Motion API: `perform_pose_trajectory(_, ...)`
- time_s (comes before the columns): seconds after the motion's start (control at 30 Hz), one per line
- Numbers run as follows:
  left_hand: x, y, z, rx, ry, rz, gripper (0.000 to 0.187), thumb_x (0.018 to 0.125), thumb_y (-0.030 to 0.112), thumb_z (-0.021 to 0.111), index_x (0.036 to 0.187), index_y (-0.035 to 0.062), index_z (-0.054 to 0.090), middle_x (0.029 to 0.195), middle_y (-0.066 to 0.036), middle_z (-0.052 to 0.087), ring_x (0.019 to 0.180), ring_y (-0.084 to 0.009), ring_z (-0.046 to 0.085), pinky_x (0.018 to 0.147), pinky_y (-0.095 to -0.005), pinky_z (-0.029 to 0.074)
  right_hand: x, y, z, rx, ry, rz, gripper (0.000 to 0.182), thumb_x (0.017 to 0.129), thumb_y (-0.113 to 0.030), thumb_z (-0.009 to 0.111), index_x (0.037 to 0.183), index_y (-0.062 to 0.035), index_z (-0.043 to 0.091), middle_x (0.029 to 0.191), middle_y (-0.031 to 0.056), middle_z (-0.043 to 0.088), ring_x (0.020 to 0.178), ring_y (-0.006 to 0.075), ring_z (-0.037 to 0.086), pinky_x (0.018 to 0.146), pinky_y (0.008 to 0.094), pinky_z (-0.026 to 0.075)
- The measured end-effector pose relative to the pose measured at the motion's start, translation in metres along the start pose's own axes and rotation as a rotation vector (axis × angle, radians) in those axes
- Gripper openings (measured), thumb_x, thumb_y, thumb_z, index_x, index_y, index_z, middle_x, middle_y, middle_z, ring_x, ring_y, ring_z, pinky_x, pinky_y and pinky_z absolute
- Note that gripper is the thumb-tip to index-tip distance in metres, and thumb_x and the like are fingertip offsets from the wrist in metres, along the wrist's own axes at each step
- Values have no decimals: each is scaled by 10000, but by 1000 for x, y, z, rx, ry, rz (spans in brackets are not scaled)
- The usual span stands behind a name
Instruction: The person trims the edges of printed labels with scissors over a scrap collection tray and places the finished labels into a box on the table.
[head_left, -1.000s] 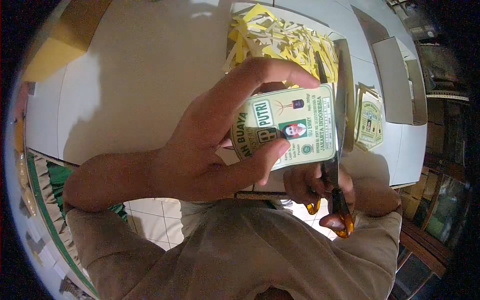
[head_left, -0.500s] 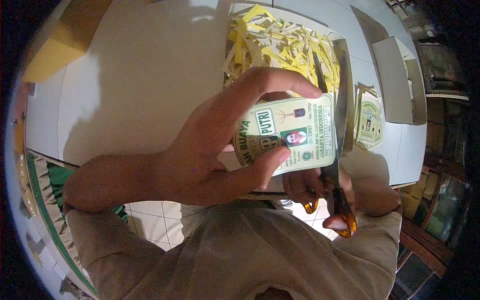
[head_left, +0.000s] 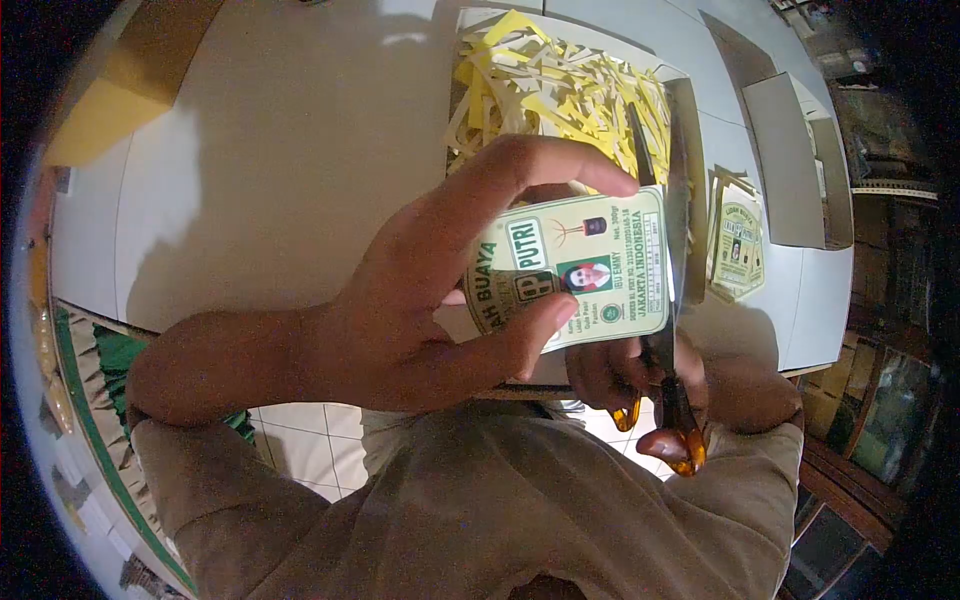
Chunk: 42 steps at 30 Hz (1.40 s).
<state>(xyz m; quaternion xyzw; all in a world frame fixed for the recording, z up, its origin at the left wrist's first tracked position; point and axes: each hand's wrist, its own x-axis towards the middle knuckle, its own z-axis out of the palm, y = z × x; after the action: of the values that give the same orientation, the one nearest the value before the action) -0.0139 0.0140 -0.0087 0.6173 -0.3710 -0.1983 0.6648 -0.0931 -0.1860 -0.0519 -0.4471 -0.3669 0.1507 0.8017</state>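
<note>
Between the thumb and fingers of my left hand (head_left: 440,270) is a pale green printed label (head_left: 600,225) with rounded corners, lettering and a small photo. My right hand (head_left: 620,370) grips a pair of scissors (head_left: 683,410) by its amber handles, thumb through one loop. The long dark blades point away from me along the label's right edge, the upper blade tip reaching over the scraps. Part of the label lies hidden under my left thumb.
Behind the label a shallow cardboard box (head_left: 690,120) holds many yellow and white paper strips (head_left: 570,85). To its right lies a stack of similar labels (head_left: 738,240), near an open grey-white box (head_left: 790,160). A brown cardboard box (head_left: 115,105) stands far left on the white tabletop (head_left: 290,130).
The scissor blades have closed slightly along the label's right edge, and the handles have shifted a little left. My left hand holds the label almost in the same place.
</note>
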Motion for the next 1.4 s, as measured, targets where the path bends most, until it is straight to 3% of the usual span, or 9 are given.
perform_pose_trajectory(0.27, 1, 1, -1, 6, -24, 13, 497, 755, 35, 488, 1206, 22, 279, 968, -125, 487, 659, -107, 534, 500, -221, 478, -5, 5, 2, 45, 58, 10, 417, 687, -157, 624, 979, -17, 360, 736, 25, 334, 622, 156, 334, 564, 289, 285)
perform_pose_trajectory(0.53, -1, -3, 2, -3, -28, 38, 486, 767, 44, 491, 1203, 9, 280, 949, -119, 494, 660, -103, 530, 518, -227, 471, 3, -6, -4, -63, -57, 61, 588, 706, -141, 629, 1167, 19, 301, 735, 22, 337, 620, 144, 344, 566, 311, 312)
perform_pose_trajectory(0.77, -1, -5, -1, 66, -31, 102, 502, 751, 35, 505, 1203, 14, 288, 969, -127, 487, 704, -113, 536, 507, -221, 468, -5, -2, -2, -145, -6, 5, 584, 706, -129, 630, 1167, 19, 304, 723, 25, 353, 608, 151, 355, 559, 314, 320)
perform_pose_trajectory(0.87, 0, -3, -2, 32, -37, 30, 493, 747, 37, 510, 1193, 3, 304, 994, -131, 481, 788, -135, 532, 615, -251, 476, -3, 0, 1, -78, 35, -8, 627, 688, -141, 631, 1185, 40, 294, 730, 29, 366, 609, 146, 359, 558, 308, 320)
perform_pose_trajectory(1.03, 1, -4, -2, 221, -50, 186, 487, 733, 36, 525, 1177, -20, 332, 1031, -125, 470, 945, -172, 482, 836, -313, 388, -5, 3, 2, -34, 70, -31, 704, 663, -173, 631, 1213, 77, 269, 736, 32, 378, 606, 140, 356, 550, 295, 307)
perform_pose_trajectory(1.17, 0, -6, -2, 182, -53, 161, 499, 725, 37, 532, 1180, -16, 334, 1039, -127, 465, 942, -174, 484, 823, -308, 398, -2, -3, -1, -75, 12, 11, 727, 661, -188, 630, 1220, 89, 257, 739, 33, 379, 610, 139, 351, 554, 286, 297)
perform_pose_trajectory(1.27, 0, -4, -2, 166, -56, 154, 495, 724, 34, 529, 1178, -15, 338, 1038, -126, 465, 940, -173, 485, 826, -305, 396, -10, -1, 2, -30, 140, 123, 727, 659, -203, 630, 1210, 96, 261, 747, 35, 378, 616, 140, 349, 563, 286, 298)
perform_pose_trajectory(1.33, -1, -4, -1, 117, -54, 107, 494, 722, 30, 525, 1177, -14, 339, 1033, -124, 469, 940, -171, 485, 832, -305, 392, -11, 3, -8, -114, -36, 60, 750, 658, -202, 635, 1225, 96, 245, 754, 34, 374, 624, 142, 350, 569, 287, 300)
perform_pose_trajectory(1.4, 0, -6, -1, 163, -44, 147, 492, 722, 29, 522, 1177, -13, 339, 1030, -122, 471, 935, -168, 486, 824, -302, 398, -12, 6, -3, -89, 0, 52, 757, 660, -195, 634, 1232, 99, 236, 752, 33, 372, 625, 142, 350, 568, 285, 300)
